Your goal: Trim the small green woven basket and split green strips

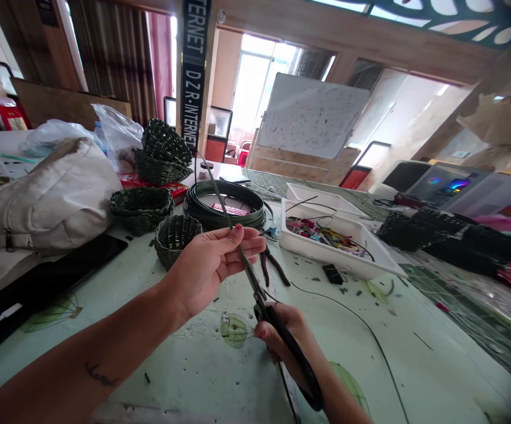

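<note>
My left hand [213, 253] is palm up in the middle, pinching a thin dark green strip [216, 189] under its thumb. The strip slants up past the fingers toward the back. Below and to the right, my right hand [289, 327] grips scissors [297, 359] by their black handles. Their blades point up toward my left fingers, along the line of the strip; I cannot tell whether they touch it. A small dark woven basket [171, 241] stands just behind my left wrist. Black-handled pliers [276, 266] lie on the table beyond the scissors.
A coil of dark strip [197, 206] lies behind my hands. To its right, a white tray [343, 265] holds colourful bits. More woven baskets [142, 209] stand at left beside a pale bag [61, 194] and a black flat device [61, 282]. Scraps dot the pale green tabletop [211, 377].
</note>
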A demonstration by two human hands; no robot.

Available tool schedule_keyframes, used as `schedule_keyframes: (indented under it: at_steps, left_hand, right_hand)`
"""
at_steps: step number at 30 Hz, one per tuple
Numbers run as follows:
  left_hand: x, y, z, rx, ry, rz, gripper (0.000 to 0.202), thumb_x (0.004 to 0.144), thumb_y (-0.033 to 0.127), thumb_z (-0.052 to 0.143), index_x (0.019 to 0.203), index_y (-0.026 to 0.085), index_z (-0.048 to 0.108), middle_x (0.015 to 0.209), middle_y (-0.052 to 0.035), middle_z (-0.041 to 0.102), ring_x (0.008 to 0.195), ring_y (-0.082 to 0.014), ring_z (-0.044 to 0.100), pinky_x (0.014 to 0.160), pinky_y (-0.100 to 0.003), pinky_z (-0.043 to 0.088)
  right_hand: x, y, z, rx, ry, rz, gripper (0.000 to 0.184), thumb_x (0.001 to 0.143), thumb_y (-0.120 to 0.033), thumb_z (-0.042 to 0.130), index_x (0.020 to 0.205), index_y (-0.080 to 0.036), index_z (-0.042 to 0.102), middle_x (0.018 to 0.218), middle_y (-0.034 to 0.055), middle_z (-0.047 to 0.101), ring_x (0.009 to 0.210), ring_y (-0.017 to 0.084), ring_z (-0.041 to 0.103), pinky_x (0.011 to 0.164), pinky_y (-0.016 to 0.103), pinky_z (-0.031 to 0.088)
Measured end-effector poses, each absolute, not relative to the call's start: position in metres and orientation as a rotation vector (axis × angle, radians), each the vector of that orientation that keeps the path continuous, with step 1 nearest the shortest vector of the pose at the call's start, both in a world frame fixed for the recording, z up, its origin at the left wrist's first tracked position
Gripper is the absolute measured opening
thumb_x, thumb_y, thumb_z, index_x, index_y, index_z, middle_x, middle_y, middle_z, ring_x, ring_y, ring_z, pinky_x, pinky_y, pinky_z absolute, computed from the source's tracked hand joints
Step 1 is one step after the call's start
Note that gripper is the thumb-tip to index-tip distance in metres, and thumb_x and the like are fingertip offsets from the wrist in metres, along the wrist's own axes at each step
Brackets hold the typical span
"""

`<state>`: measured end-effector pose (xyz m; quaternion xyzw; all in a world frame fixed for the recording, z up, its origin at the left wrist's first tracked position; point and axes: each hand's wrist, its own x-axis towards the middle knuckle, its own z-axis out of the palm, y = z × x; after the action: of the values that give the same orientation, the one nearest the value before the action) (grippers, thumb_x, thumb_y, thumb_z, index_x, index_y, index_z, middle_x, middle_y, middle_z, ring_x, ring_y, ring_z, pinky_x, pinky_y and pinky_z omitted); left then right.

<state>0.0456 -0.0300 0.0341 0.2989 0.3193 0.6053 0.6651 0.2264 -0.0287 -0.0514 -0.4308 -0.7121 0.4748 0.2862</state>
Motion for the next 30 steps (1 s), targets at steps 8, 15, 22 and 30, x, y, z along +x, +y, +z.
schedule_keyframes:
  at_steps: [8,15,22,30]
  left_hand:
    - [0.052,-0.033,0.031,0.689,0.690,1.362,0.022,0.088,0.024,0.059,0.092,0.005,0.069,0.101,-0.0183,0.071,0.100,-0.0239,0.067,0.092,-0.032,0.052]
    - [0.051,-0.031,0.031,0.660,0.721,1.355,0.021,0.088,0.024,0.058,0.092,0.005,0.068,0.101,-0.0186,0.071,0.098,-0.0234,0.068,0.092,-0.032,0.052]
    - [0.050,-0.030,0.032,0.669,0.734,1.340,0.023,0.088,0.025,0.058,0.094,0.006,0.068,0.103,-0.0185,0.071,0.099,-0.0239,0.067,0.092,-0.033,0.051]
    - [0.035,-0.023,0.038,0.717,0.710,1.368,0.024,0.091,0.027,0.054,0.099,0.009,0.068,0.108,-0.0176,0.069,0.103,-0.0251,0.065,0.089,-0.039,0.053]
  right_hand:
    - [0.229,-0.029,-0.052,-1.099,-1.924,1.256,0.062,0.069,-0.077,0.055,0.059,-0.019,0.039,0.054,-0.0043,0.030,0.046,0.008,0.032,0.042,0.021,0.022]
    - [0.224,-0.030,-0.051,-1.140,-1.881,1.262,0.065,0.065,-0.080,0.056,0.053,-0.020,0.036,0.047,-0.0059,0.025,0.043,0.007,0.026,0.040,0.022,0.018]
    - [0.219,-0.034,-0.044,-1.211,-1.823,1.297,0.066,0.062,-0.082,0.057,0.052,-0.020,0.037,0.045,-0.0061,0.026,0.040,0.006,0.025,0.039,0.022,0.018]
    - [0.222,-0.031,-0.048,-1.206,-1.869,1.277,0.068,0.060,-0.084,0.057,0.051,-0.021,0.034,0.043,-0.0067,0.024,0.040,0.006,0.025,0.038,0.022,0.016]
